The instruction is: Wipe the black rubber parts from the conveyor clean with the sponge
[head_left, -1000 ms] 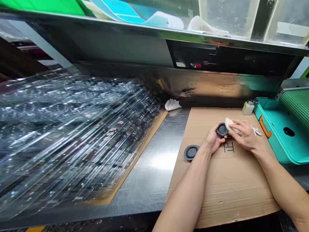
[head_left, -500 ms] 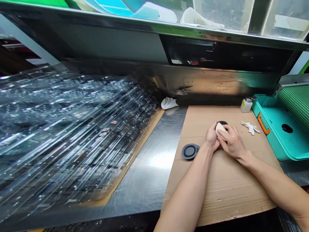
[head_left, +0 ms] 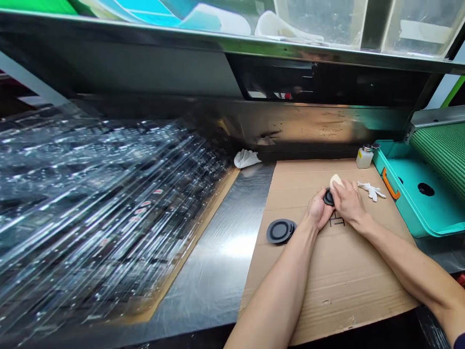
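Left hand (head_left: 318,211) curled in a pinch on a small dark rubber disc (head_left: 329,197) just above a cardboard sheet (head_left: 337,271), right hand (head_left: 348,202) pressed over a pale sponge (head_left: 336,181) against the disc's face, seemingly mid-wipe, with a second dark disc (head_left: 279,231) lying nearby on the cardboard.

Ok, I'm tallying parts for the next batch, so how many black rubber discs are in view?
3: one disc in the left hand, and what look like two overlapping discs on the cardboard. Another could be hidden by the hands.
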The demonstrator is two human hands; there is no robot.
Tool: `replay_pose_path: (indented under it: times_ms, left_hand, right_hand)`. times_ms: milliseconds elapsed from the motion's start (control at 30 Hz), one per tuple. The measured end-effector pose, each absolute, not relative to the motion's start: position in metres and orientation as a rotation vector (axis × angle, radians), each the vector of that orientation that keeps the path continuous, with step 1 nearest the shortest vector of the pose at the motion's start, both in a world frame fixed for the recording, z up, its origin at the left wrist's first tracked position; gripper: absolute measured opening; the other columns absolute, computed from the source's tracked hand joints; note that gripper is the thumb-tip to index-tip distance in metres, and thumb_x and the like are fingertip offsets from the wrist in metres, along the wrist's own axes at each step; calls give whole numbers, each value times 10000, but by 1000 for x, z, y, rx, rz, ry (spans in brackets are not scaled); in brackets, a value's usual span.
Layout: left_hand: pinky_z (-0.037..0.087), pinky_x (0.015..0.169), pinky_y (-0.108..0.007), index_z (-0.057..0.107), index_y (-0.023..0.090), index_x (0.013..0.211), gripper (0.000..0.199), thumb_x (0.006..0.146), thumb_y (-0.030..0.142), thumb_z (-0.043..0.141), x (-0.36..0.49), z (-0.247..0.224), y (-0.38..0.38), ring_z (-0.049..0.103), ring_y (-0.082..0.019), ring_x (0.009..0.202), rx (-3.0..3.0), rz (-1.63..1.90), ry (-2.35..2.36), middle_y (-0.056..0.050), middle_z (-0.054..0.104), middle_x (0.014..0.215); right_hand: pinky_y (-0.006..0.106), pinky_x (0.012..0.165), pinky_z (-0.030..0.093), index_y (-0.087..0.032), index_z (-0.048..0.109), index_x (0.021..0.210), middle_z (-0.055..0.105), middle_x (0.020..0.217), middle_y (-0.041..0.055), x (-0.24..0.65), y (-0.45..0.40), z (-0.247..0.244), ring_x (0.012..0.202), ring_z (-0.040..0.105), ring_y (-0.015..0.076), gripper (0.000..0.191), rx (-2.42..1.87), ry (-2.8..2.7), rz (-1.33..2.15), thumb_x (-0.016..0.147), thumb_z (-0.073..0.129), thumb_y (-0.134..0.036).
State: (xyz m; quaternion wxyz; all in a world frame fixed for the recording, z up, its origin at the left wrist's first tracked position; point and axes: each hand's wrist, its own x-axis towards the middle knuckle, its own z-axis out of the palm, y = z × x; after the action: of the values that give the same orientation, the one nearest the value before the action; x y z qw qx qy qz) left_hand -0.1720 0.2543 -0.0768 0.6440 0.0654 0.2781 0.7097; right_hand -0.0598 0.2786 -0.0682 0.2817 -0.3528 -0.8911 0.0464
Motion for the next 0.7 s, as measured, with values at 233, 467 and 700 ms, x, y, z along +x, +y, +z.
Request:
replay_pose_path:
  times_ms: [233,467,700]
  left_hand:
    - [496,1039,-421,674,110,1105,394,1029,329,357,-172,-75,254,660,-251,1134,223,1651,640,-150,727,1119]
    - [497,1042,-420,658,118,1153,386,1019,371,399,-168,-79,254,667,-253,1120,174,1668,695,-152,723,1139]
    - [485,1053,-430,655,89,1134,377,1022,331,388,-169,-79,255,660,-259,1139,204,1724,720,-179,723,1116]
  right_hand:
    - [428,993,449,-140,483,1333,561,1222,156,-46,294,-70,1145,512,284,563,-995,-2179,498,824,678,-278]
    - [380,950,484,-155,486,1332,561,1242,149,-52,282,-63,1116,567,259,469,-889,-2388,578,900,596,-298]
    - [372,939,499,-195,539,1341,567,1282,130,-49,291,-59,1115,588,252,447,-870,-2491,512,896,578,-216]
